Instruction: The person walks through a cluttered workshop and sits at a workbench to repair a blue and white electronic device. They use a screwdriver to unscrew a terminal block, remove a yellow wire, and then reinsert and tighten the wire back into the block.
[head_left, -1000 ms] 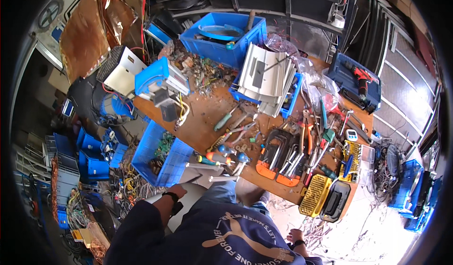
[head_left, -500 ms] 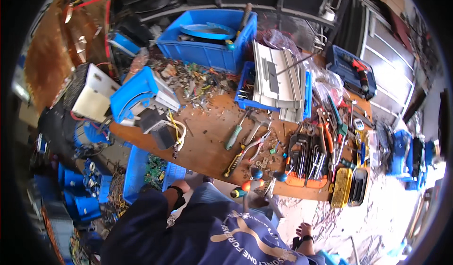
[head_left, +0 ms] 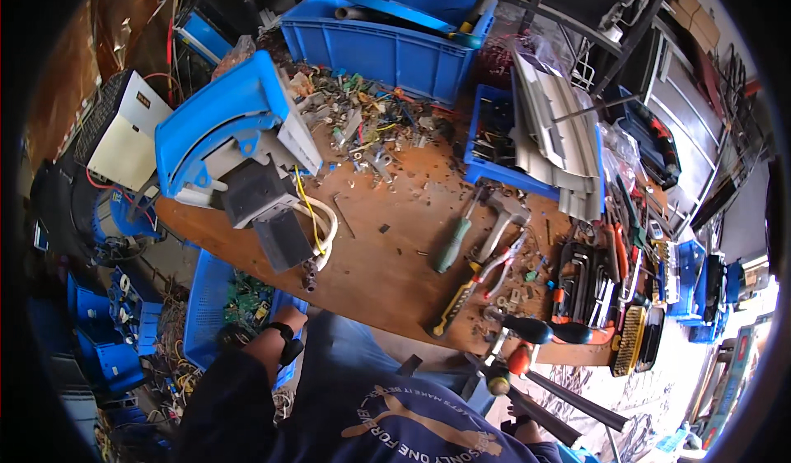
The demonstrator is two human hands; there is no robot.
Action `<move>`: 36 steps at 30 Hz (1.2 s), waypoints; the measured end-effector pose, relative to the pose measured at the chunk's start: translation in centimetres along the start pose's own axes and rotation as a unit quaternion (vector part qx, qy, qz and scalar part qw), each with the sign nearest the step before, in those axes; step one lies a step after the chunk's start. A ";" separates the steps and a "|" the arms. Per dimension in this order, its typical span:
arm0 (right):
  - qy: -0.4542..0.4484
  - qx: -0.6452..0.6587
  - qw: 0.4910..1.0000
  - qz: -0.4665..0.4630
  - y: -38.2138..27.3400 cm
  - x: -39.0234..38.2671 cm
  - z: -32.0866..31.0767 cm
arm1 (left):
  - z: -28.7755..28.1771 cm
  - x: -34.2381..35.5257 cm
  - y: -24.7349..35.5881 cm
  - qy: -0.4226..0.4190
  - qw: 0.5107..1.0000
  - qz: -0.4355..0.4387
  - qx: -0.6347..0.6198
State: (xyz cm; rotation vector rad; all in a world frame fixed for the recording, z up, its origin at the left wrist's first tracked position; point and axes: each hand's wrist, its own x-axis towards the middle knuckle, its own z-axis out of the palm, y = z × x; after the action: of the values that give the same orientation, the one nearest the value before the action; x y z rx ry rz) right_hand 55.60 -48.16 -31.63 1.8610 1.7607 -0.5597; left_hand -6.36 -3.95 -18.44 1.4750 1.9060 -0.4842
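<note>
My left hand (head_left: 291,319), with a black band at the wrist, is low beside the rim of a blue basket (head_left: 200,298) of green circuit boards (head_left: 244,298). Its fingers are hidden, and I cannot tell whether it touches the basket. At the lower right, my right hand (head_left: 512,424) is mostly covered by long tool shafts and handles at the table's front edge. On the table at left sits a blue and grey housing (head_left: 221,125) with a black box (head_left: 284,240) and a white cable (head_left: 332,231) attached.
A hammer (head_left: 455,305), a green-handled screwdriver (head_left: 450,251) and red-handled pliers (head_left: 503,267) lie on the wooden table (head_left: 375,253). Small scrap (head_left: 371,129) is heaped before a large blue bin (head_left: 371,51). Grey metal panels (head_left: 556,133) rest on a blue crate; hex keys (head_left: 581,278) stand at right.
The view has come closer to the table and turned, so the table's things look larger. My right hand has become more covered by the tool handles. My left hand stays beside the basket.
</note>
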 end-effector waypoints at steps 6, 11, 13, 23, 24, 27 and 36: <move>0.095 0.355 0.911 0.189 -2.7 1.7 -3.7 | -0.4 1.0 1.1 0.175 0.984 0.028 -0.024; 0.304 0.649 0.626 0.309 -8.1 0.6 -9.6 | 2.0 0.9 -3.5 0.314 0.940 0.082 -0.110; 0.359 0.549 0.717 0.236 -9.5 -0.4 -11.9 | 1.0 -0.7 -3.4 0.302 0.932 0.098 -0.177; 0.453 0.369 0.783 -0.212 -27.0 -10.5 -48.8 | -0.6 -2.4 -2.0 0.406 0.732 0.300 -0.456; 0.468 0.325 0.779 -0.262 -28.5 -11.1 -51.6 | -1.8 -5.2 -0.5 0.396 0.711 0.317 -0.487; 0.518 0.175 0.758 -0.355 -32.5 -12.8 -60.2 | -3.2 -7.4 1.6 0.403 0.645 0.379 -0.527; 0.639 0.078 0.705 -0.299 -37.6 -6.3 -77.4 | -14.2 -12.4 1.4 0.431 0.598 0.411 -0.536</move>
State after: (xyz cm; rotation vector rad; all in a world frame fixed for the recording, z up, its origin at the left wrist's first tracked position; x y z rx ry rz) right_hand 13.81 -4.10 29.67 1.8136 3.3328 0.6786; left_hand -7.36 -3.01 0.43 1.4572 1.2118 1.7888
